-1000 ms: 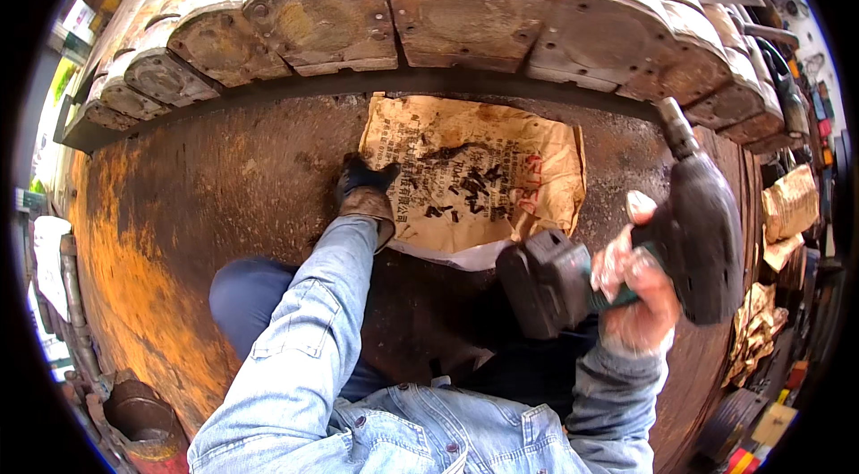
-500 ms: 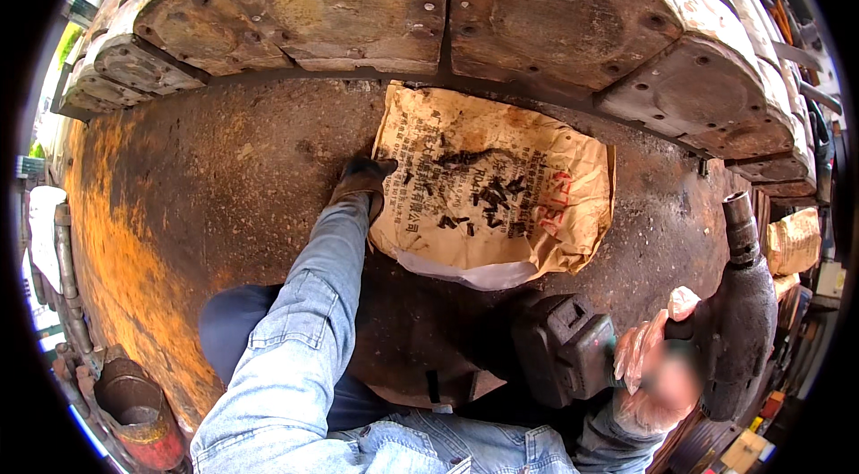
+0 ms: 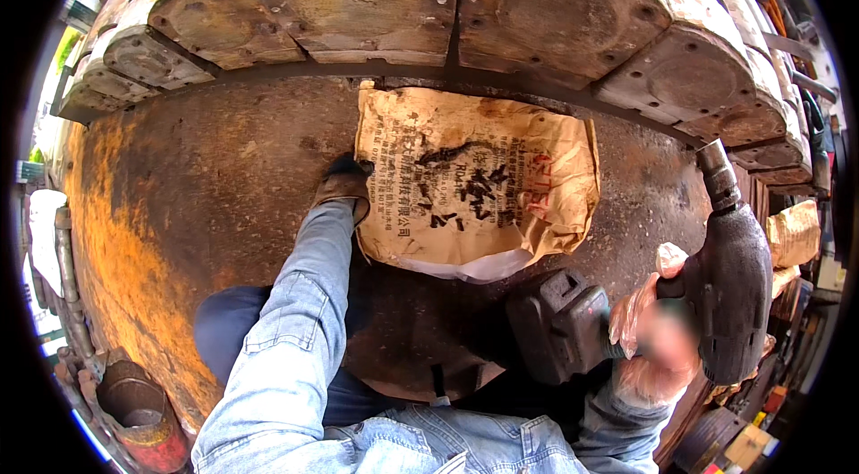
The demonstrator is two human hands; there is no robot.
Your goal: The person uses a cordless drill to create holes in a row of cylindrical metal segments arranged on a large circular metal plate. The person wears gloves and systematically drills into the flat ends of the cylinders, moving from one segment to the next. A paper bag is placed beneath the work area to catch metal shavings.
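Note:
At the near left edge of a flattened brown paper sack (image 3: 537, 138) is my left hand (image 3: 342, 183) in a dark work glove, its fingers closed on that edge. Printing, dark smears and red marks cover the sack, and a pale inner layer shows along its near side. On the right, my right hand (image 3: 658, 335), in a clear plastic glove, is wrapped round the grip of a black cordless impact wrench (image 3: 732, 295). A worn metal socket (image 3: 718, 171) on the wrench points away from me. Its bulky battery (image 3: 559, 326) hangs toward the middle, above the floor.
A row of heavy, rusty metal blocks (image 3: 555, 8) with bolt holes curves across the far side. The sack lies on a stained metal plate (image 3: 224, 161) with orange patches. A red bucket (image 3: 148, 420) stands at the near left. Wood pieces (image 3: 747, 447) and another paper package (image 3: 794, 234) are at the right.
The sack has slid left together with my left hand. My right hand has raised the impact wrench slightly away from me, and its socket has tilted further left.

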